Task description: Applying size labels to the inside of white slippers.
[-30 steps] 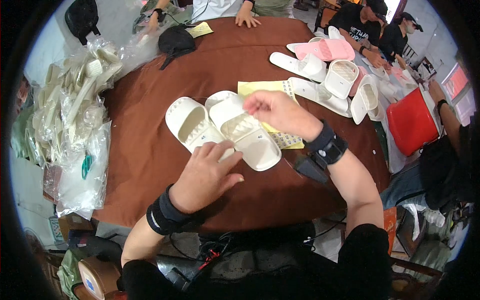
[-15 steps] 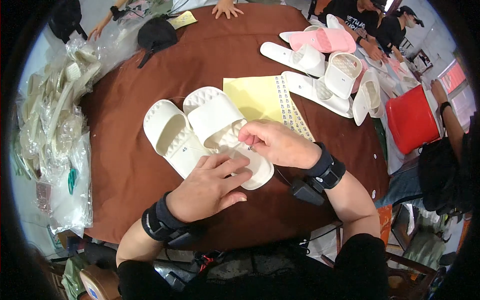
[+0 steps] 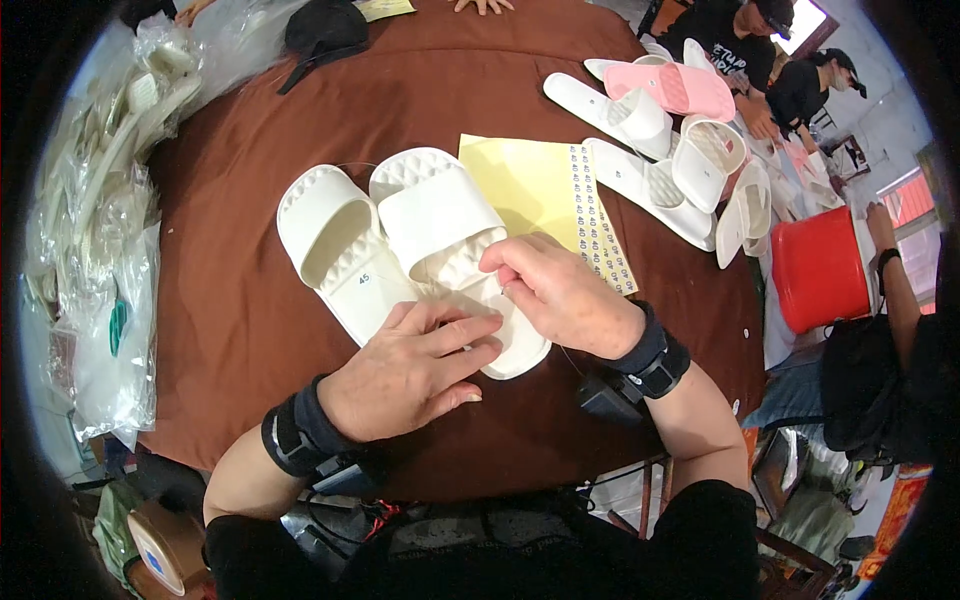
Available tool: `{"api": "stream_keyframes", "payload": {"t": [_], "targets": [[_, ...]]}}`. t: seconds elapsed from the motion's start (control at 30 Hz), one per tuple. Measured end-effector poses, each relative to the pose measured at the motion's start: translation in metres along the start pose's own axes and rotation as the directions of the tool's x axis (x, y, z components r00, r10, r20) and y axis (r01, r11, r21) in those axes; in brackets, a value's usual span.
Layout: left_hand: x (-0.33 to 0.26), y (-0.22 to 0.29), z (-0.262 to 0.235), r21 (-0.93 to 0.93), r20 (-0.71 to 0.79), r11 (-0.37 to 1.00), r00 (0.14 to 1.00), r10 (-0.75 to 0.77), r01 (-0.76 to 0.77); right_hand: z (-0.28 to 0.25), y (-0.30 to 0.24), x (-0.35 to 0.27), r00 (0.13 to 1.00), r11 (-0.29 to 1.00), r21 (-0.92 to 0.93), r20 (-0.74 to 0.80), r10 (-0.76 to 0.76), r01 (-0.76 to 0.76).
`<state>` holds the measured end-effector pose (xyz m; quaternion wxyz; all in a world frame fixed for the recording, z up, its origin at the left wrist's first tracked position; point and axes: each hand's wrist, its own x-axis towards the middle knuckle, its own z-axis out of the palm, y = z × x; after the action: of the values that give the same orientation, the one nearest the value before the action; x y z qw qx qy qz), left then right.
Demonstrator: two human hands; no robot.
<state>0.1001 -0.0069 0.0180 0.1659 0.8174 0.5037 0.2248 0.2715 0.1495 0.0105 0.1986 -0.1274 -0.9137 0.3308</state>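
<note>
Two white slides lie side by side on the brown tablecloth, their straps toward the far side. The left slide [image 3: 325, 235] has a small number sticker [image 3: 364, 280] on its footbed. Across the heel of the right slide [image 3: 440, 225] rests my left hand [image 3: 400, 370], open, with its fingers spread and reaching over the edge. My right hand [image 3: 570, 295] is closed in a pinch just above that same footbed. A small dark-printed sticker shows at its thumb tip, partly hidden by the fingers.
Yellow sticker sheets [image 3: 520, 190] lie beyond my right hand. Several white and pink slides [image 3: 660, 90] are piled at the far right, near a red bin [image 3: 820, 270]. Bagged slides [image 3: 110, 210] line the left edge. A black cap [image 3: 325, 40] lies at the back; other people work around the table.
The view has shifted slightly. My right thumb and fingers have closed in over the sticker on the right slide, covering more of it. My left hand stays on the heel.
</note>
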Motion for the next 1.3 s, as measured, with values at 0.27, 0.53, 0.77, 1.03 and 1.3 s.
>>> {"api": "stream_keyframes", "payload": {"t": [0.27,0.53,0.77,1.03,1.3], "targets": [[0.0,-0.001,0.001,-0.042,0.005,0.999,1.0,0.005,-0.005,0.004,0.003,-0.001,0.999,0.995,-0.096,-0.022,-0.04,0.038],[-0.001,-0.001,0.001,-0.032,-0.001,0.999,1.0,0.007,-0.007,-0.002,0.007,-0.004,1.0,1.0,-0.017,-0.021,0.004,-0.004],[-0.002,0.001,0.0,-0.013,0.009,1.0,1.0,-0.009,0.009,-0.001,0.003,-0.004,0.999,0.994,-0.097,-0.015,-0.044,0.043],[-0.001,0.0,0.0,-0.006,-0.002,1.0,1.0,0.006,-0.006,0.002,-0.001,-0.001,0.997,0.985,-0.155,0.013,-0.07,0.071],[-0.004,-0.001,0.001,-0.023,-0.02,1.0,1.0,0.003,-0.003,0.003,0.0,0.0,0.994,0.982,-0.155,0.052,-0.098,0.105]]}}
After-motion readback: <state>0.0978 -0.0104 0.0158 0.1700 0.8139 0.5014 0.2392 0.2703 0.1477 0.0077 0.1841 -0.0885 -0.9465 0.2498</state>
